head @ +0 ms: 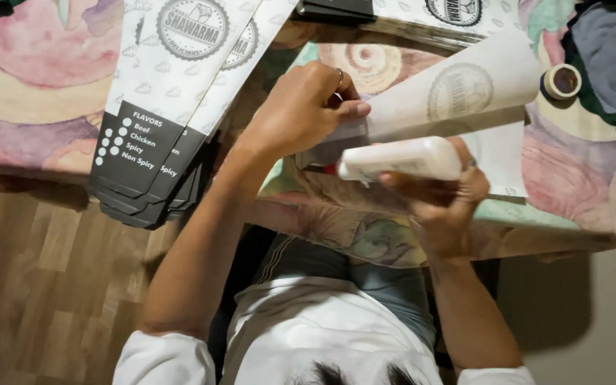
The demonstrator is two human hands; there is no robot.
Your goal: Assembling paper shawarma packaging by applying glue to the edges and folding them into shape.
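Observation:
My left hand (306, 107) presses down on the dark end of a flat white paper sleeve (458, 85) that lies across the table. My right hand (443, 196) grips a white plastic glue bottle (404, 158), held on its side with its nozzle pointing left toward the sleeve's dark end. A bit of red shows just under the nozzle. The two hands are close together at the table's near edge.
A stack of flat white and dark grey printed sleeves (169, 93) hangs over the table's left front edge. More flat sleeves (422, 18) lie at the back. A roll of tape (562, 80) and dark cloth (611, 57) sit at the right on the pastel patterned tablecloth (30, 85).

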